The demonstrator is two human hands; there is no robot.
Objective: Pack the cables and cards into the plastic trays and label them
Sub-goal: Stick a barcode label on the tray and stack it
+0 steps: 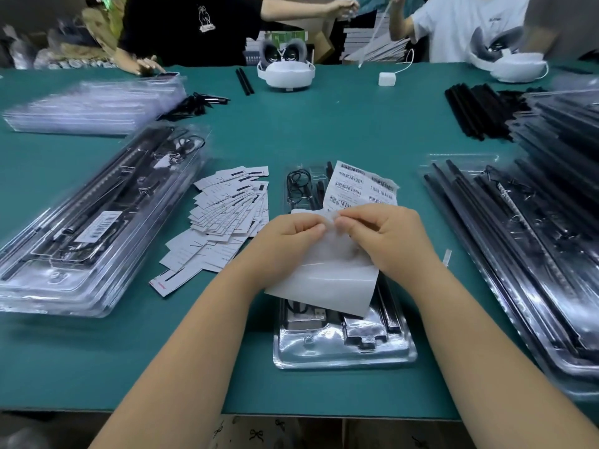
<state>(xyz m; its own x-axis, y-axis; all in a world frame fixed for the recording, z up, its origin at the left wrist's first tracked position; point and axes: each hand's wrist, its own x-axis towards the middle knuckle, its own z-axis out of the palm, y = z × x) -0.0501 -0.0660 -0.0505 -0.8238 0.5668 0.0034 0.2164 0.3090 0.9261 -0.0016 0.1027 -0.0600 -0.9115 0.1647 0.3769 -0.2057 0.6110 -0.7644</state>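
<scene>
My left hand (285,236) and my right hand (379,233) both pinch a sheet of barcode labels (359,187), fingertips close together at its middle. The sheet's blank lower backing (327,283) curls toward me. Under it lies a clear plastic tray (343,354) with black cables and rods inside, mostly hidden by the sheet and my hands. A fanned pile of white cards (227,215) lies just left of that tray.
A stack of packed, labelled trays (94,222) sits on the left, and empty trays (90,105) lie behind it. Filled trays (525,241) and black rods (476,108) crowd the right. Two people work across the green table (324,124), near white headsets (285,72).
</scene>
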